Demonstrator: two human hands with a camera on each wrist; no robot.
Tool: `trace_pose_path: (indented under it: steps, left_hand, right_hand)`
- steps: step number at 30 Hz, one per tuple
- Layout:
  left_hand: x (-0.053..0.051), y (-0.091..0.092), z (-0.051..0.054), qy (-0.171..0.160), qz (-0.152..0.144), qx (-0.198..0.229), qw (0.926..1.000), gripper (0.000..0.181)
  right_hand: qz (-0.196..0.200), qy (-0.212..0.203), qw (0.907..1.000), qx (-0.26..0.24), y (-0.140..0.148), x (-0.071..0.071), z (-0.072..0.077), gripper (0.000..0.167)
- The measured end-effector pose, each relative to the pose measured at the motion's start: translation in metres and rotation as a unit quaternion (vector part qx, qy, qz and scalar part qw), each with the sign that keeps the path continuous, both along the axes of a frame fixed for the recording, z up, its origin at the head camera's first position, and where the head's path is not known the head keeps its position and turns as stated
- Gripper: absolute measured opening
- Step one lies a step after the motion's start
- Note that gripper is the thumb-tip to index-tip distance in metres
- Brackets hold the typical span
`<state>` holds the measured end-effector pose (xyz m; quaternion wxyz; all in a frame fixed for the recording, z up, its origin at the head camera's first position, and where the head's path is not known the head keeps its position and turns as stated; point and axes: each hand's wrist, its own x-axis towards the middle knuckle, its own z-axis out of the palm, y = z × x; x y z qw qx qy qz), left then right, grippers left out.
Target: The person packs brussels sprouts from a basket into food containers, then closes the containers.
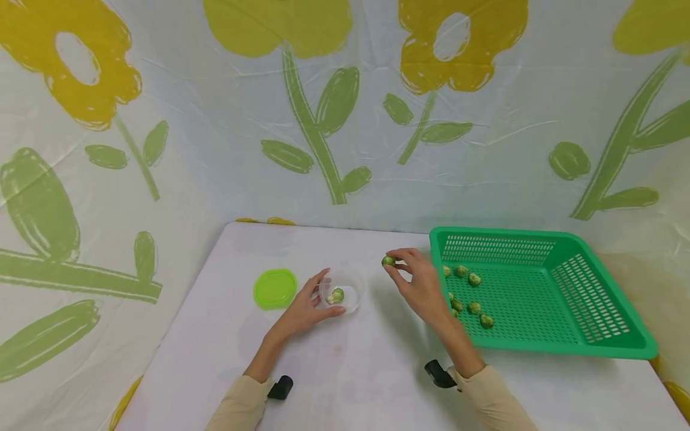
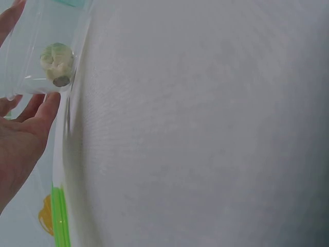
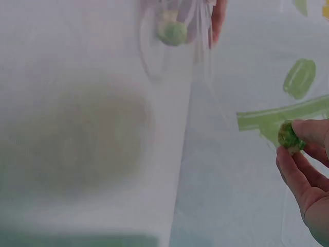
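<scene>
My left hand [image 1: 306, 306] curves its thumb and fingers round the side of a clear plastic container [image 1: 353, 293], which stands on the table. Inside it lies a Brussels sprout [image 1: 338, 294]; the left wrist view shows this sprout [image 2: 57, 64] through the wall, cut stem downward. Between thumb and fingertips, my right hand [image 1: 423, 287] pinches another green Brussels sprout [image 1: 388, 261], held above the table between the container and the basket. The right wrist view shows the pinched sprout [image 3: 290, 137] plainly.
A green plastic basket [image 1: 539, 347] sits at the right, with several Brussels sprouts [image 1: 474, 279] along its left part. Left of the container, a bright green lid [image 1: 275, 288] lies flat on the white table [image 1: 345, 383]. Flower-printed cloth [image 1: 377, 197] hangs behind and at the left.
</scene>
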<state>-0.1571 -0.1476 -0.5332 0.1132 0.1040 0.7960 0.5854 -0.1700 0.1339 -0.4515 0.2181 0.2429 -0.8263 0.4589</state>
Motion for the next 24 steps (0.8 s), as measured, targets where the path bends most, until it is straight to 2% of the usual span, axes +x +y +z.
trace_pose_path:
  steps: [4, 14, 24]
  left_hand:
    - [-0.001, 0.001, -0.001, 0.0, 0.003, -0.005, 1.0, 0.102]
    - [-0.001, 0.003, -0.003, 0.002, -0.003, -0.001, 1.0, 0.103]
    - [-0.001, 0.0, -0.003, 0.007, -0.004, 0.011, 0.9999, 0.102]
  right_hand:
    - [0.007, -0.007, 0.9999, 0.004, -0.013, -0.002, -0.005, 0.025]
    - [0.05, -0.06, 0.9969, -0.007, -0.042, -0.002, -0.02, 0.022]
    - [0.081, -0.064, 0.9946, 0.001, -0.065, -0.005, -0.036, 0.019]
